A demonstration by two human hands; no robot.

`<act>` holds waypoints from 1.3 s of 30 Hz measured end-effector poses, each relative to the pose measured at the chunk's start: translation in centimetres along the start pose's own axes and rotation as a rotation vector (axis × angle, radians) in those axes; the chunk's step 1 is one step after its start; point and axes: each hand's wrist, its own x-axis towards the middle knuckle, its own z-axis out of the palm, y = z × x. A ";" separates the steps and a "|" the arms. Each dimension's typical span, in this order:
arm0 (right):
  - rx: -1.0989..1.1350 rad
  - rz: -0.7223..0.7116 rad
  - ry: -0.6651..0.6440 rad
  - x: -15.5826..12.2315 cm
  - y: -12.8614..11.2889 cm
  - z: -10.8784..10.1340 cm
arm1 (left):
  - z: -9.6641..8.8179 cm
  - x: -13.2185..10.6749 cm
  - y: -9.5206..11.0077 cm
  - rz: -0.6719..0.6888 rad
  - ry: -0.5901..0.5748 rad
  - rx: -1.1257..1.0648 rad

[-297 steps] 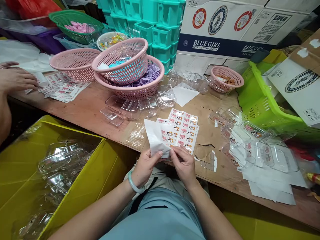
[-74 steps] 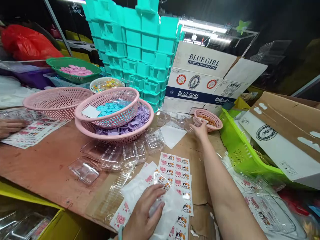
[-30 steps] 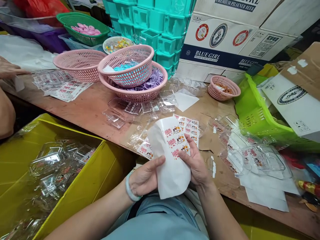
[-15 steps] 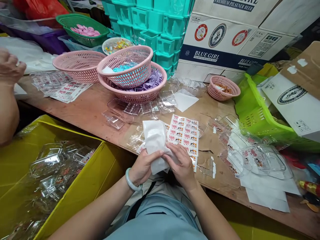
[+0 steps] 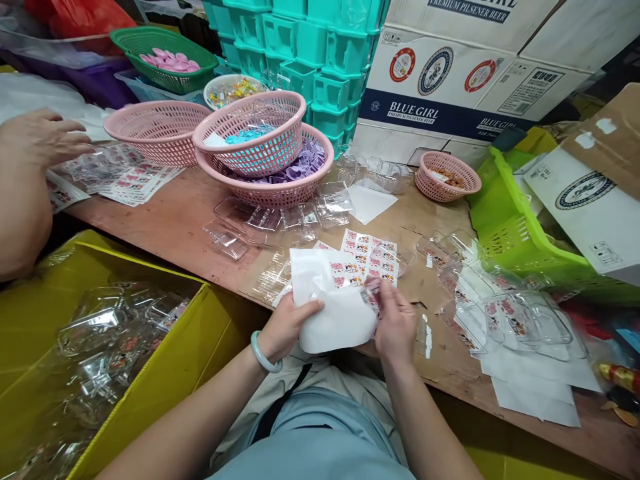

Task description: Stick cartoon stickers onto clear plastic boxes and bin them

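My left hand (image 5: 286,325), a pale green bangle on its wrist, grips the left edge of a white sticker backing sheet (image 5: 334,313) at the near table edge. My right hand (image 5: 395,319) pinches a small sticker at the sheet's upper right corner. The sheet curls and still carries a few pink cat stickers near its top. A fuller sticker sheet (image 5: 373,257) lies flat on the wooden table (image 5: 175,220) just beyond my hands. A small clear plastic box (image 5: 393,257) rests on that sheet.
Another person's hand (image 5: 37,137) rests on sticker sheets at far left. Stacked pink baskets (image 5: 260,143) hold blue and purple pieces. Clear boxes (image 5: 500,300) lie at right, more in the yellow bin (image 5: 100,347). A green basket (image 5: 520,227) and cardboard cartons (image 5: 475,60) stand behind.
The backing sheet has unfolded from a bunched shape. My right hand has moved right and up, pulling a sticker from its corner. The other person's hand has lowered onto their sticker sheets.
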 end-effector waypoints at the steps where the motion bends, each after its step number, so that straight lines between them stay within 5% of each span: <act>1: 0.123 0.011 0.076 1.0 -0.3 -0.5 | -0.5 0.3 0.2 -0.020 0.009 0.024; 4: 0.271 -0.067 0.224 2.7 -1.7 -1.8 | -2.1 0.1 0.5 0.075 0.097 0.232; 8: -0.184 -0.483 0.169 0.6 -2.6 -2.1 | -2.2 -2.2 0.3 0.604 0.453 0.734; 10: -0.485 -0.704 -0.052 -1.3 -2.1 -1.4 | -0.7 -3.2 0.0 0.612 0.299 0.779; 12: -0.678 -0.870 -0.292 -2.6 -1.2 -0.7 | 1.5 -3.3 -0.4 0.386 0.000 0.559; 14: -0.770 -0.925 -0.438 -3.3 -0.5 -0.3 | 3.4 -2.4 -0.7 0.148 -0.154 0.243; 17: -0.729 -0.781 -0.441 -3.1 -0.1 -0.8 | 4.7 -0.4 -0.7 0.026 -0.092 0.032; 23: -0.321 -0.110 -0.354 -0.1 -1.1 -3.1 | 3.7 1.9 -0.7 0.045 -0.188 0.309; 26: -0.319 -0.241 -0.140 3.2 -1.7 -4.4 | 3.3 2.9 -0.5 0.113 -0.130 0.432; 29: -0.649 -0.449 -0.009 7.3 -1.6 -5.6 | 3.1 4.0 -0.1 0.226 -0.080 0.518; 33: -0.837 -0.430 -0.164 10.7 -1.6 -5.8 | 3.3 5.1 0.7 0.304 -0.157 0.528; 37: -0.423 -0.270 -0.378 8.8 -4.2 -4.4 | 2.9 5.0 2.1 0.403 -0.192 0.435; 39: -0.193 -0.054 -0.587 7.0 -5.4 -3.7 | 2.5 4.3 2.6 0.278 -0.300 0.313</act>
